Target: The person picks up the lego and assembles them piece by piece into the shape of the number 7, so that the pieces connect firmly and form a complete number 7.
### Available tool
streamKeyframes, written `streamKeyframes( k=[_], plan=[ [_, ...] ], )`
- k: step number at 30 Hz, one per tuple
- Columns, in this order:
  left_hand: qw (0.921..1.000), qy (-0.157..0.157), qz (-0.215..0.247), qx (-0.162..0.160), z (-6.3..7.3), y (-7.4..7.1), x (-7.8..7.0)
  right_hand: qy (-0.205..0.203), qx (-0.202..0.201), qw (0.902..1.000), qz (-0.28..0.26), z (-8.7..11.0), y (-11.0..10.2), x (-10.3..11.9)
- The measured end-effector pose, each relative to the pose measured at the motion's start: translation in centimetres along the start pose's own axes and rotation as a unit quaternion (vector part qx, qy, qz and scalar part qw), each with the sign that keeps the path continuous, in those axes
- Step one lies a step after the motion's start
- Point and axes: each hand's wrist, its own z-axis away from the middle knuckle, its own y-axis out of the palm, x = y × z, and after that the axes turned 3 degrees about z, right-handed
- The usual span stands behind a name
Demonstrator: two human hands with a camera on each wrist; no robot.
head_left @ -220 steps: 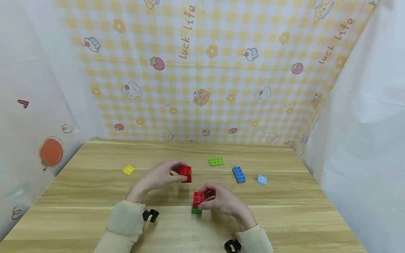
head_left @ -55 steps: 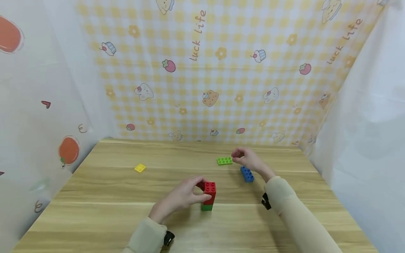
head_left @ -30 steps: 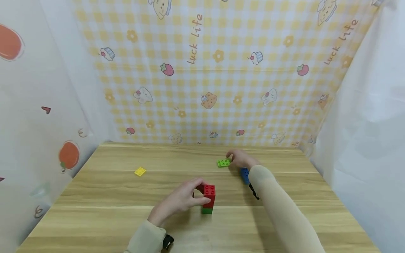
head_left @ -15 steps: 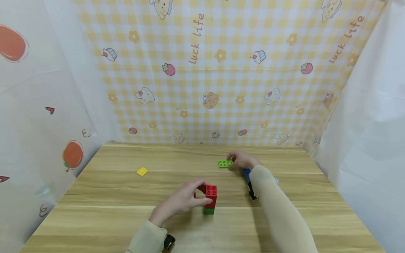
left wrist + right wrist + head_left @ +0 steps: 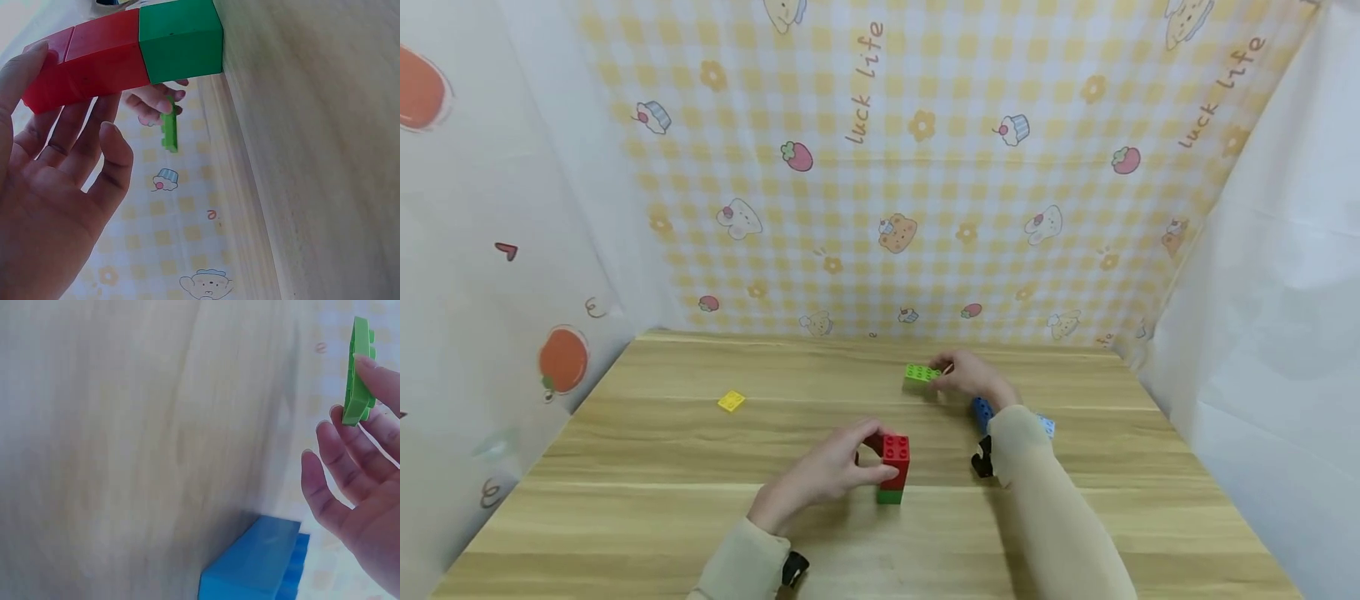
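While a flat yellow brick [image 5: 732, 401] lay toward the left of the wooden table [image 5: 625, 500], the left hand [image 5: 835, 469] was gripping a brick tower [image 5: 900, 463] near the middle. Tower stood upright: green brick [image 5: 181, 40] at the bottom, touching the tabletop, two red bricks [image 5: 112, 44] stacked above; thumb on the near side of the top red one, fingers behind. Farther back, a thin lime brick [image 5: 920, 373] was off the table, pinched near its right end between thumb and fingers of the right hand [image 5: 970, 379], apart from the tower. Blue brick [image 5: 982, 414] sat on the table below the right hand, partly hidden by the arm. Light blue brick [image 5: 1047, 426] lay rightmost, also part covered by the sleeve [image 5: 1022, 437]. Yellow-and-white checked cloth [image 5: 925, 183] hung behind everything.
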Motion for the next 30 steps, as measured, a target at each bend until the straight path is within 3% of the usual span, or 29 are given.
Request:
streamKeyframes(
  k=[5, 21, 30],
  plan=[
    [1.0, 0.002, 0.004, 0.008, -0.1, -0.1, -0.2, -0.008, -0.031, 0.9995, -0.007, 1.1, 0.4, 0.7],
    [1.0, -0.001, 0.001, 0.008, -0.3, -0.5, 0.1, -0.022, -0.078, 0.9961, -0.034, 6.1, -0.1, 5.1],
    [0.9999, 0.0, -0.003, 0.015, 0.2, -0.4, -0.1, -0.012, -0.102, 0.9913, -0.082, 8.2, 1.1, 5.3]
  ],
)
